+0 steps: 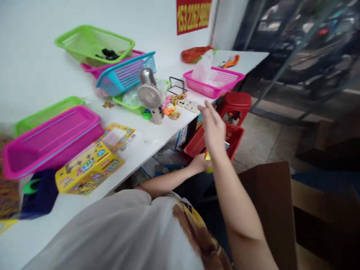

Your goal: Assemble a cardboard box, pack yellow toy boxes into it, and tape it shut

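Observation:
My right hand (213,127) is raised in front of the red basket, past the table's edge, with its fingers stretched out and nothing seen in them. Lower down, my left hand (199,164) is closed on a small yellow item (207,156). My right forearm hides part of that item, so its kind is unclear. Behind both hands stands the red plastic basket (194,144), low beside the table. Near my right fingertips, on the tabletop, lies a pale flat strip with dark spots (189,105).
On the white table (146,140) are a handheld fan (150,96), a yellow toy box (89,168), stacked pink baskets (53,140) and a pink basket with a plastic bag (213,90). A red stool (234,105) stands beyond the red basket. An open cardboard box (267,210) is at right.

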### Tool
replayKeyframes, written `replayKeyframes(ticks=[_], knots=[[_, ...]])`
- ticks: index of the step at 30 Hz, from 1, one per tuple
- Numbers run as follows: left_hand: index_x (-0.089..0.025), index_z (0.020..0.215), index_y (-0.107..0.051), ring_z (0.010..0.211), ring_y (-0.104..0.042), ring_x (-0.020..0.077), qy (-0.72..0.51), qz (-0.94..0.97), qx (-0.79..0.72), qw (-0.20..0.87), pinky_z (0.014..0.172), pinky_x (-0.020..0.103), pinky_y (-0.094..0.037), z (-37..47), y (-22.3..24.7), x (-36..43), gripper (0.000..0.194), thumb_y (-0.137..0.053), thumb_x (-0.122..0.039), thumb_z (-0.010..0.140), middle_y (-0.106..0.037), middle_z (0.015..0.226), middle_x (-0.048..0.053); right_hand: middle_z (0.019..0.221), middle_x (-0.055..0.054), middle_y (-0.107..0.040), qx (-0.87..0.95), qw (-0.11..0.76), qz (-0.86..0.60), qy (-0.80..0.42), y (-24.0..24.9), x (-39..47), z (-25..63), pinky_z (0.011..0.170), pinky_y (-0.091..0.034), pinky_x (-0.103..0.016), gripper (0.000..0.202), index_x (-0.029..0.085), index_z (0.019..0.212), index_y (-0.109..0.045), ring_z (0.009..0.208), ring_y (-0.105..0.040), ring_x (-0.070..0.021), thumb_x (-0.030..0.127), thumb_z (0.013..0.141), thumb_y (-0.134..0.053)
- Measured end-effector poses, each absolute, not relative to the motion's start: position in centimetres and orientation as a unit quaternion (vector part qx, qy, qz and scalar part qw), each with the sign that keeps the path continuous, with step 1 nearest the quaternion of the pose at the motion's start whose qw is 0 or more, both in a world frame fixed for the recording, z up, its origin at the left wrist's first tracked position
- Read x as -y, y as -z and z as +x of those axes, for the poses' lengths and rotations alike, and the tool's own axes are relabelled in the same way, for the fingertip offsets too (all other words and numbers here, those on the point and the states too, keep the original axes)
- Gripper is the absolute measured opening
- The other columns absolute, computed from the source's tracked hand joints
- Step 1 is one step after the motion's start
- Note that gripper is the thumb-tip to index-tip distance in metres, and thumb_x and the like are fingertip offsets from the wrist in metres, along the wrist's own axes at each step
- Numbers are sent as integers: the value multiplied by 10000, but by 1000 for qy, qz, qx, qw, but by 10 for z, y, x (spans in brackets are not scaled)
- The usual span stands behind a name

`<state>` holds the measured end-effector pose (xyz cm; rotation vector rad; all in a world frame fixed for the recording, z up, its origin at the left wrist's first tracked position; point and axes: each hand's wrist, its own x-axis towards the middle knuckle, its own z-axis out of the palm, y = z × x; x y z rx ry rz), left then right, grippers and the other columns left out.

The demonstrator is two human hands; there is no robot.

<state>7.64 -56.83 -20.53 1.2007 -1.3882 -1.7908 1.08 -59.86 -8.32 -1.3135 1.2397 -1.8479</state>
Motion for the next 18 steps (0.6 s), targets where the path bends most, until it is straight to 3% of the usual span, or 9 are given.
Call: replayKeyframes(ticks=[2,3,5,7,10,13,15,16,18], knots=[[-164,945,-743,716,-752,224,668,450,525,275,701,317,-611,78,202,569,239,-836,-369,864,-781,767,52,1014,-53,-790,-502,234,-419,719,106,554,-47,995,-600,-381,373,225,1216,-730,1013,-766,-191,510,1000,-626],[-164,961,-737,708,-755,221,666,446,533,271,688,311,-608,75,200,569,270,-826,-401,868,-786,777,51,869,-30,-759,-536,208,-379,725,121,526,-71,887,-606,-342,345,218,1118,-744,846,-745,-175,516,969,-655],[-164,984,-742,756,-782,236,654,420,569,270,704,305,-616,60,195,568,410,-872,-512,810,-809,831,69,750,-18,-706,-612,200,-312,698,152,470,-100,744,-573,-306,354,202,941,-737,697,-674,-163,553,898,-710],[-162,969,-765,777,-799,267,656,358,626,225,703,318,-626,32,192,567,568,-863,-680,758,-819,838,97,838,-54,-741,-658,244,-275,657,183,428,-111,738,-573,-318,426,195,918,-739,751,-687,-185,616,855,-735],[-166,825,-771,713,-774,268,645,268,702,135,648,311,-606,-27,196,554,689,-787,-848,722,-795,754,104,1027,-81,-767,-659,272,-255,654,220,394,-118,860,-594,-351,444,214,991,-743,924,-721,-219,647,911,-687],[-178,787,-762,625,-735,258,691,211,691,24,613,332,-601,-86,209,534,765,-654,-935,778,-749,659,88,863,-22,-693,-687,145,-127,700,244,372,-143,759,-559,-286,391,234,841,-678,793,-654,-168,606,959,-663],[-186,773,-753,553,-697,246,738,206,640,-52,589,347,-595,-119,217,526,784,-591,-952,810,-707,594,75,796,23,-616,-688,39,-1,725,254,356,-172,695,-524,-246,373,249,819,-621,721,-590,-136,583,875,-777],[-190,740,-740,527,-675,237,755,210,616,-82,575,345,-581,-133,219,525,783,-584,-954,812,-683,565,71,825,28,-617,-675,37,32,737,257,348,-187,705,-531,-244,403,258,857,-623,737,-594,-134,587,795,-847],[-201,639,-691,499,-627,214,775,218,578,-132,550,327,-536,-157,215,526,774,-607,-956,788,-631,508,69,929,-6,-670,-622,165,29,765,260,336,-215,748,-575,-291,597,264,958,-662,809,-651,-158,677,612,-918]])
